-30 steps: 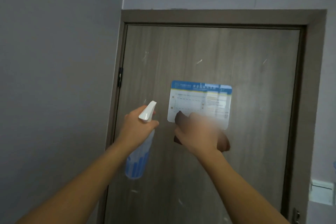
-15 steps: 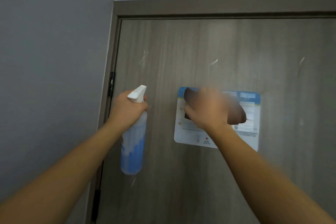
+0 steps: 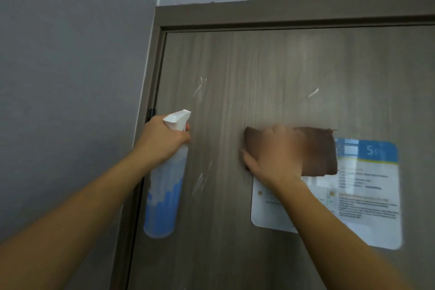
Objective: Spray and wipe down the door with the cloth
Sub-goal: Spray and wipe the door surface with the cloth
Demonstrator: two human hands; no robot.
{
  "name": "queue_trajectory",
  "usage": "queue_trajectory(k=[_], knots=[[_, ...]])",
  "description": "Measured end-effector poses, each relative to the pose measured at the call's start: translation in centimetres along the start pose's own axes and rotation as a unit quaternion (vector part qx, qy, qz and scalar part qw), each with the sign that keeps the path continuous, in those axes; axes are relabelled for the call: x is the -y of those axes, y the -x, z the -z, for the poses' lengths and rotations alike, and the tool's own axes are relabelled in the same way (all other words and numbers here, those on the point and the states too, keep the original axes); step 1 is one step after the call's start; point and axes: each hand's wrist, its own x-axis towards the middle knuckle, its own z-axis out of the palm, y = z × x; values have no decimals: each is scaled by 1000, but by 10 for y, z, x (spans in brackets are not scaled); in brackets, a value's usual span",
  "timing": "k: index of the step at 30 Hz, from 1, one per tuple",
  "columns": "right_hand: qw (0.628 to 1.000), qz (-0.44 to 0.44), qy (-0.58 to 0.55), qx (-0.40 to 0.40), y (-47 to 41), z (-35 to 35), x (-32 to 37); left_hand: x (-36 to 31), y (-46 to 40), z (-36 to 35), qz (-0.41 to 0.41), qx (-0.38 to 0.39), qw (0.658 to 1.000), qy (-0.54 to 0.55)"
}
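Door [image 3: 270,73] fills most of the view, brown wood grain, shut in its frame [image 3: 259,15] w/ grey wall [image 3: 70,54] on the left side. Few white scuff marks on it, some up top near the middle and more lower down just right of the bottle

Right hand [image 3: 275,155] is flat on a brown cloth [image 3: 317,150], pressing it against the door surface, fingers spread and mostly straight, thumb sticking out to the left. Cloth sits over the top left corner of a white notice w/ a blue header [image 3: 367,193] that's stuck on the door, so part of the cloth is on bare wood and part on the notice. It's a bit motion-blurred so can't make out the fingertips properly

Left hand [image 3: 162,141] is wrapped round the neck of a spray bottle [image 3: 164,195], white nozzle head poking out above the fist and pointing up-right at the door. Bottle body is clear w/ blue liquid/print, hanging down below the hand, right in front of the hinge edge. Black hinge [image 3: 152,114] just peeks out beside the left knuckles

Both forearms bare, coming in from the bottom corners
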Motion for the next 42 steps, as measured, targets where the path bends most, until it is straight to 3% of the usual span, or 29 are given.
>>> queue_trajectory(k=[18,27,33,42], knots=[[996,-37,45,-64,1,-11,7,3,-62,24,-48,40,992,108],[997,-27,39,-69,1,-10,7,8,-62,25,-64,55,996,37],[997,-28,24,-68,-1,-10,9,8,-68,28,-60,45,994,79],[996,-9,-13,-89,-19,-16,29,5,-70,34,-77,43,995,51]])
